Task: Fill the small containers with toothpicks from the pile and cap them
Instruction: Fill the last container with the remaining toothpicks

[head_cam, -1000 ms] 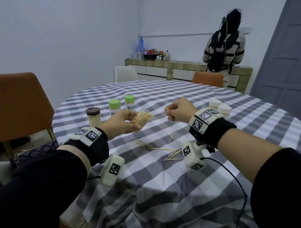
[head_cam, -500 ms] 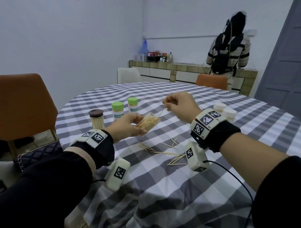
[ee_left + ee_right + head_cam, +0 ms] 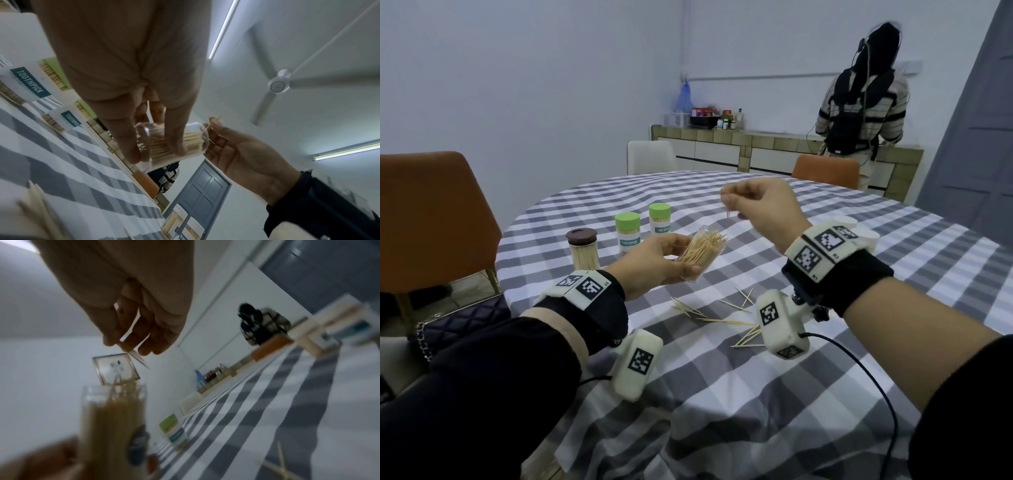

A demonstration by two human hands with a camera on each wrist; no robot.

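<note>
Left hand grips container; wrist view shows right hand pinching toothpicks.

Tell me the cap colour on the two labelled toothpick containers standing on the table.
Light green caps on both labelled containers; the head view shows them best.

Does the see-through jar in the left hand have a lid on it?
No, the clear jar in the left hand is open, with toothpicks poking out.

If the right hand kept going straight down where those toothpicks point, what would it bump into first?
Probably the toothpick tips in the open clear container held by the left hand; the right hand sits above its mouth, though depth is uncertain.
</note>
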